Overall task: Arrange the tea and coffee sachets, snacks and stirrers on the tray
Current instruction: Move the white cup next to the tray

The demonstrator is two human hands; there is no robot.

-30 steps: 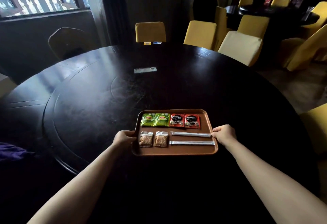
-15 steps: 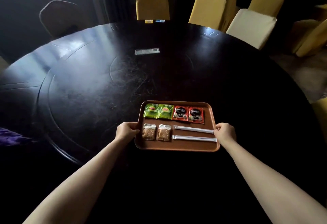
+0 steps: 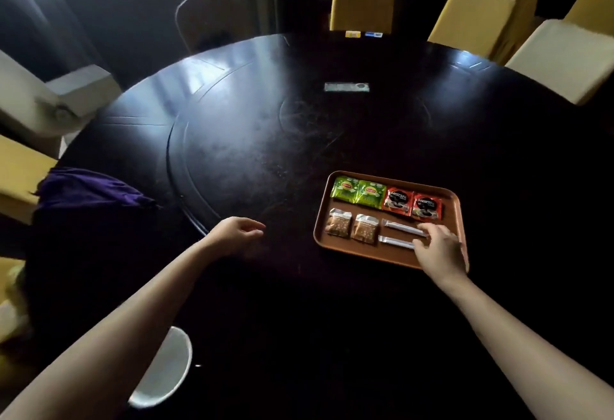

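A brown tray (image 3: 361, 255) lies on the dark round table, right of centre. Its back row holds two green tea sachets (image 3: 358, 192) and two red coffee sachets (image 3: 412, 205). In the front row lie two snack packets (image 3: 351, 229) and two white stirrers (image 3: 398, 234). My right hand (image 3: 440, 250) rests over the tray's right front corner, fingers apart, with the fingertips touching the right ends of the stirrers. My left hand (image 3: 237, 232) hovers over the table left of the tray, loosely open and holding nothing.
A flat grey card (image 3: 346, 87) lies near the table's middle. Two small packets (image 3: 362, 34) sit at the far edge. A purple cloth (image 3: 89, 187) lies at the left, a white dish (image 3: 166, 366) near me. Yellow chairs (image 3: 362, 9) ring the table.
Both hands have let go of the tray's sides. My left hand drew away to the left; my right hand moved onto the stirrers. The camera view swung left.
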